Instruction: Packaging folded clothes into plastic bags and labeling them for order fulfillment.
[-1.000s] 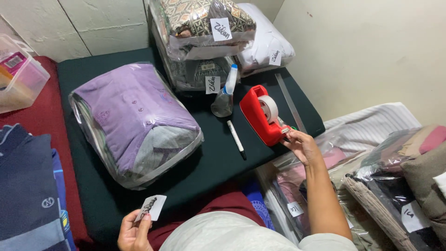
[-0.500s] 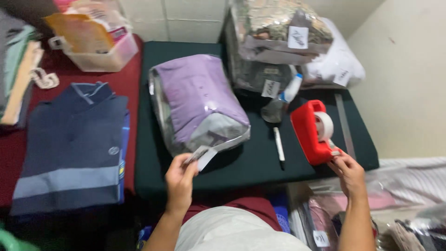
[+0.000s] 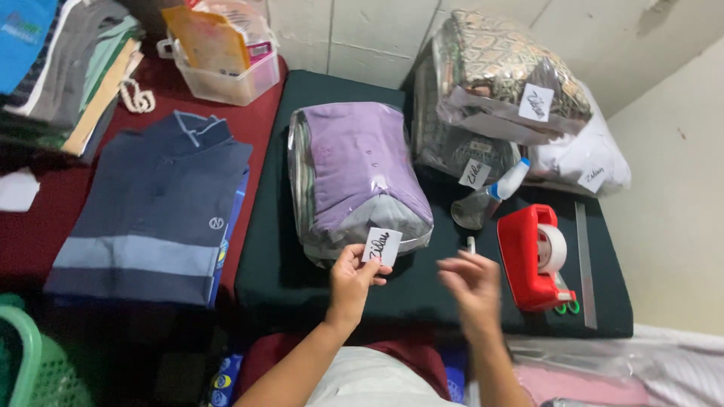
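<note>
**Paper label pinched at near edge of bagged purple garment**

Left hand [image 3: 353, 280]: thumb and fingers pressed together on a small white paper label [image 3: 381, 246], held upright, just touching the near end of the clear-bagged purple garment [image 3: 358, 169] on the dark green pad [image 3: 286, 271]. Right hand [image 3: 471, 285]: motion-blurred, fingers loosely spread, holding nothing, hovering near the pen [image 3: 470, 245]. Further right: red tape dispenser [image 3: 532, 260], spray bottle [image 3: 489, 200] behind it. Far right: stacked bagged clothes [image 3: 498, 83], labelled. Left: folded navy polo shirt [image 3: 154, 207] on red cloth [image 3: 30, 234].
</note>
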